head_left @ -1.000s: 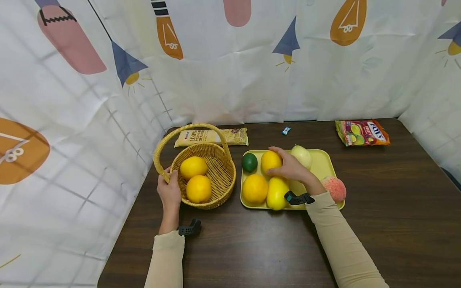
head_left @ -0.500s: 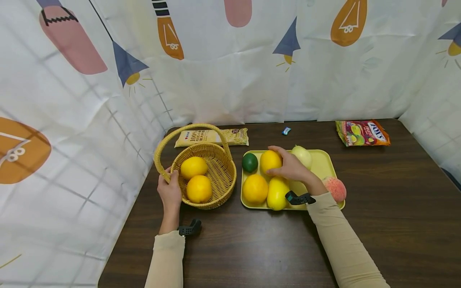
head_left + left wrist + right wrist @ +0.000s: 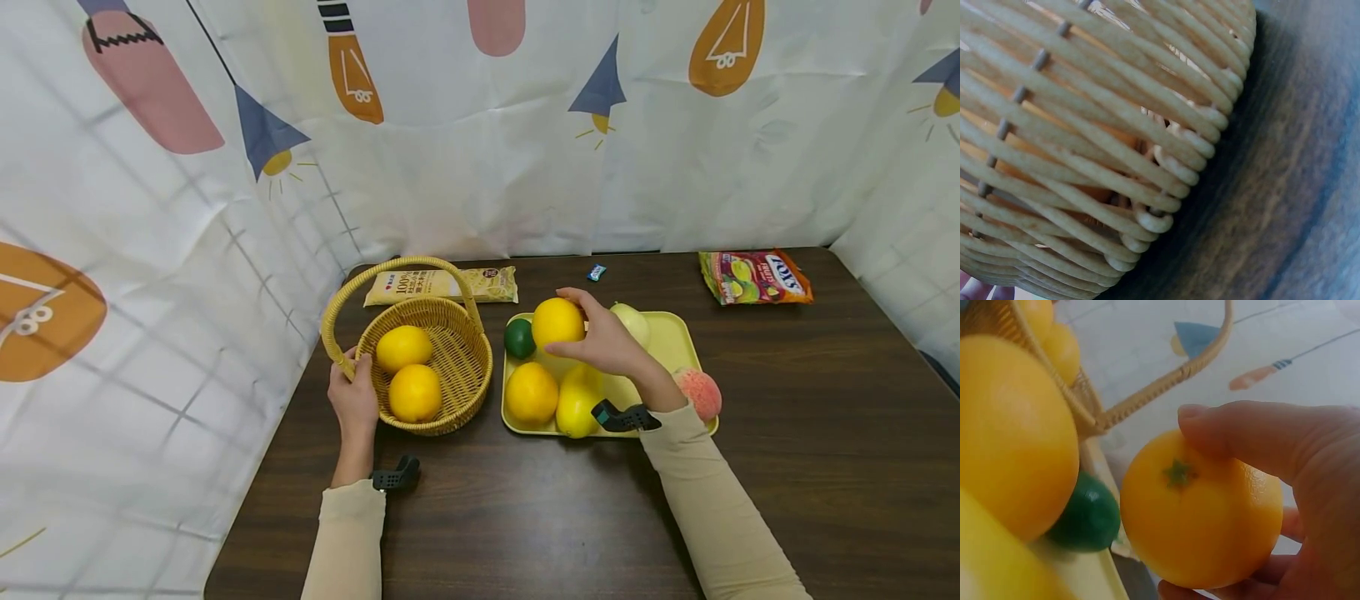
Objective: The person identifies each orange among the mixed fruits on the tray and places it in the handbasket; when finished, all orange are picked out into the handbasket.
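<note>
My right hand [image 3: 606,340] grips an orange [image 3: 558,325] over the back left of the yellow tray [image 3: 678,333]. In the right wrist view this orange [image 3: 1200,512] shows a green star-shaped stem mark, with the thumb on top and fingers beneath. My left hand [image 3: 354,402] holds the left rim of a wicker basket [image 3: 468,392] at the foot of its handle. Two orange-yellow fruits [image 3: 415,393] lie inside the basket. On the tray lie a green fruit [image 3: 519,338], another orange [image 3: 531,393], a long yellow fruit [image 3: 578,402], a pale pear [image 3: 632,323] and a peach [image 3: 699,393].
Behind the basket lies a yellow food packet [image 3: 487,284]. A small blue wrapped candy [image 3: 596,272] is at the table's back edge, and a red candy bag [image 3: 756,277] lies at the back right. A printed curtain [image 3: 487,167] hangs behind the dark wooden table [image 3: 517,517].
The right hand has raised the orange from the tray and shifted it slightly left. The left hand and the basket have stayed in place.
</note>
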Demonstrator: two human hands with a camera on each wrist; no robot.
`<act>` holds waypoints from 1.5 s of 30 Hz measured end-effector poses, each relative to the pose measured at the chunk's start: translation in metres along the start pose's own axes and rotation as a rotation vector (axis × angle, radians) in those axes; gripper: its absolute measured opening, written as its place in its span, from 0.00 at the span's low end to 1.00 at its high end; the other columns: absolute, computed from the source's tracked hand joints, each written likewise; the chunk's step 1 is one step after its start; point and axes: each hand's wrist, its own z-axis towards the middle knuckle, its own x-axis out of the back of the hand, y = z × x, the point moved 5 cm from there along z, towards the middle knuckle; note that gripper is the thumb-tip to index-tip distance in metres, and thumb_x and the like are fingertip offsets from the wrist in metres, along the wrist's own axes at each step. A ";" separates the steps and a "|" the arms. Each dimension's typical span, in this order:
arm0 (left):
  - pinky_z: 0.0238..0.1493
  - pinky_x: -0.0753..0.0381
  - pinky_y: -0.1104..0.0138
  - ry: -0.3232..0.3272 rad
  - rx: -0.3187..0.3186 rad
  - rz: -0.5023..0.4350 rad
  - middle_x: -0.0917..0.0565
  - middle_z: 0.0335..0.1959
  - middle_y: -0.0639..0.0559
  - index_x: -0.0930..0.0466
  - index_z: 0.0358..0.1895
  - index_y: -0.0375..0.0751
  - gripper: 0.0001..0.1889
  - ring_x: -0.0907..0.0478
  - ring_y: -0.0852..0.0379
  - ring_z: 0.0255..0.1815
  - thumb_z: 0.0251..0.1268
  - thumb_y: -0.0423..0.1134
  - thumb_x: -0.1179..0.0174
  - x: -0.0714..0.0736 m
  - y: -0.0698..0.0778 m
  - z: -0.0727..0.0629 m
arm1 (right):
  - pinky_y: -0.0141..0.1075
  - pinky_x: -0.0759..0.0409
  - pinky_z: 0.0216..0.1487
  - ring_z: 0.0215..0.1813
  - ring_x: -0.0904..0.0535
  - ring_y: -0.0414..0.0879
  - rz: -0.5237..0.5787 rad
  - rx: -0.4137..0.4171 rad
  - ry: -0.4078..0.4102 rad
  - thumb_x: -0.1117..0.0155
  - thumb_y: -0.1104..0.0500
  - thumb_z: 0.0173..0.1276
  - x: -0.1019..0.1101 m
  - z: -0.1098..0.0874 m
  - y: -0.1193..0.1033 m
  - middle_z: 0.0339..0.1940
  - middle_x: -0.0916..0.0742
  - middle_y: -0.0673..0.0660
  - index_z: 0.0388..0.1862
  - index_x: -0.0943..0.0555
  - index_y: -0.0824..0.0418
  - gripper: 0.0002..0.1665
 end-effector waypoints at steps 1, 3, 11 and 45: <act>0.38 0.38 0.63 0.001 0.002 -0.002 0.23 0.55 0.47 0.32 0.34 0.39 0.15 0.35 0.54 0.32 0.72 0.47 0.48 0.000 0.000 0.000 | 0.48 0.22 0.52 0.59 0.27 0.54 0.015 0.012 -0.001 0.24 0.48 0.57 -0.001 -0.001 -0.004 0.69 0.29 0.57 0.75 0.42 0.55 0.52; 0.38 0.39 0.63 0.002 0.007 -0.006 0.23 0.55 0.47 0.33 0.33 0.40 0.14 0.35 0.53 0.32 0.72 0.47 0.48 0.000 0.000 0.000 | 0.48 0.21 0.52 0.59 0.27 0.53 0.038 0.037 -0.002 0.24 0.48 0.57 -0.002 -0.002 -0.012 0.69 0.29 0.57 0.75 0.41 0.54 0.52; 0.35 0.38 0.64 0.005 0.013 0.000 0.23 0.49 0.50 0.30 0.35 0.39 0.14 0.37 0.54 0.28 0.72 0.48 0.48 0.001 0.000 0.001 | 0.48 0.21 0.51 0.58 0.26 0.52 0.046 0.112 -0.032 0.22 0.48 0.54 -0.021 -0.008 -0.042 0.64 0.25 0.53 0.73 0.38 0.50 0.51; 0.35 0.38 0.64 -0.004 0.001 0.012 0.27 0.40 0.51 0.27 0.41 0.35 0.15 0.37 0.55 0.26 0.73 0.47 0.49 0.001 0.002 -0.002 | 0.44 0.23 0.54 0.61 0.26 0.47 0.017 0.196 0.050 0.23 0.49 0.55 -0.130 0.013 -0.072 0.69 0.28 0.52 0.74 0.37 0.54 0.51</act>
